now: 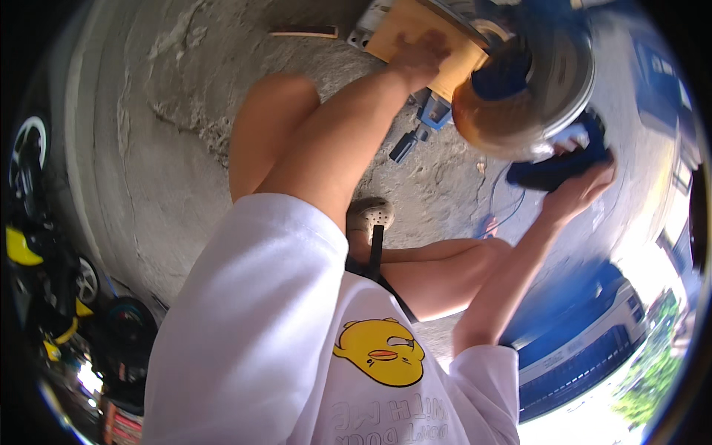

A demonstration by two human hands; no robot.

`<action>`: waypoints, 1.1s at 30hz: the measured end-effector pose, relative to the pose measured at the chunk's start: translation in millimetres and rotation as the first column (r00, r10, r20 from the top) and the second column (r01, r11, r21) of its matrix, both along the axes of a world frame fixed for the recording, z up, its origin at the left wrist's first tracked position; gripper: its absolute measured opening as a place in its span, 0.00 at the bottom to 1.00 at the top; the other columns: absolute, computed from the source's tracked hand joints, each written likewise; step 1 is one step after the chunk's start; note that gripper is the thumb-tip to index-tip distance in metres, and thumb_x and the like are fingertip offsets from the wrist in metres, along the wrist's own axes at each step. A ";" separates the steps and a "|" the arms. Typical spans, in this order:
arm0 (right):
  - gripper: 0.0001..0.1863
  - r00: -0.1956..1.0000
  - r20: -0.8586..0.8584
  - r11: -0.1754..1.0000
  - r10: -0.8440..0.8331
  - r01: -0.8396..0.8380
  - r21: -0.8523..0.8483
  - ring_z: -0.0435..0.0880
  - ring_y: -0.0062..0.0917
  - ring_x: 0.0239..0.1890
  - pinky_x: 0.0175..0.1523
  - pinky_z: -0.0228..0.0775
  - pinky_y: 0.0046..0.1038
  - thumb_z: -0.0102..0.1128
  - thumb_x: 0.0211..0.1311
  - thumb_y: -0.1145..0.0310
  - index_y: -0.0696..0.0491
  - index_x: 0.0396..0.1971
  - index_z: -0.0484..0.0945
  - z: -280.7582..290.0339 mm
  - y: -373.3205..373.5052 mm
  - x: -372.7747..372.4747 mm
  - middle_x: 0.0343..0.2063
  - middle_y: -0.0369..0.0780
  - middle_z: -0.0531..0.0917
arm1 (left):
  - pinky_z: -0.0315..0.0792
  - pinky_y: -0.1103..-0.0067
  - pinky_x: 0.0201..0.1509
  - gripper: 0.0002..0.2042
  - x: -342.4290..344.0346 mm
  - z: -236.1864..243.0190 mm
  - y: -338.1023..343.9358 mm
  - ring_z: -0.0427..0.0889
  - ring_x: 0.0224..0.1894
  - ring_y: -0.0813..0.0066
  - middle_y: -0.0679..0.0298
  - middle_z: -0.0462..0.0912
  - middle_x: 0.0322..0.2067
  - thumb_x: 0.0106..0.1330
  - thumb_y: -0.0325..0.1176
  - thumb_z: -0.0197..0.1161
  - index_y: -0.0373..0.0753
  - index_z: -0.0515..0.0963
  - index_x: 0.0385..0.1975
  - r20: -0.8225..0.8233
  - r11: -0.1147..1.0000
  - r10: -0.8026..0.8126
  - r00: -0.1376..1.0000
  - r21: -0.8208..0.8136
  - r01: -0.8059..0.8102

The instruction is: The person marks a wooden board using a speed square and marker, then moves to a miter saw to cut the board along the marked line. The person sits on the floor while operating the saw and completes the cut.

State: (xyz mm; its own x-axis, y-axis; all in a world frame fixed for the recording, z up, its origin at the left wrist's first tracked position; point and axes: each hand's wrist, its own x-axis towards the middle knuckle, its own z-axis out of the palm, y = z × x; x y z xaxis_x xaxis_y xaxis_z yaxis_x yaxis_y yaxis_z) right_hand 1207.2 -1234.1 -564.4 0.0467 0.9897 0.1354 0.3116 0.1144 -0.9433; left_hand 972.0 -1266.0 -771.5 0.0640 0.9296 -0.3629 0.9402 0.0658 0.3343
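A mitre saw with a large round blade and guard (523, 111) fills the upper right, partly blurred. A light wooden board (454, 74) lies on its base, with a blue clamp-like fitting (434, 110) and black knob below it. My left hand (419, 59) rests on the board left of the blade, fingers apart and lying on its surface. My right hand (588, 182) is closed on the saw's dark handle (549, 170) at the right, below the blade housing; its fingertips are partly hidden.
A wood offcut (304, 31) lies on rough concrete (163, 148). My sandalled foot (371, 215) and bent legs are below the saw, near a thin cable (504, 215). Black-and-yellow wheeled vehicles (26, 245) stand at the left; a blue gate-like structure (571, 356) is lower right.
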 end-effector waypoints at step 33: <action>0.17 0.636 -0.545 0.730 -0.547 0.043 -0.682 0.82 0.38 0.45 0.52 0.79 0.43 0.55 0.68 0.70 0.67 0.49 0.67 -142.1 -92.5 74.6 0.49 0.52 0.75 | 0.63 0.57 0.68 0.28 -12.7 97.5 -69.3 0.66 0.68 0.57 0.50 0.68 0.64 0.64 0.20 0.49 0.38 0.62 0.67 -0.247 0.869 -0.371 0.895 0.247 0.429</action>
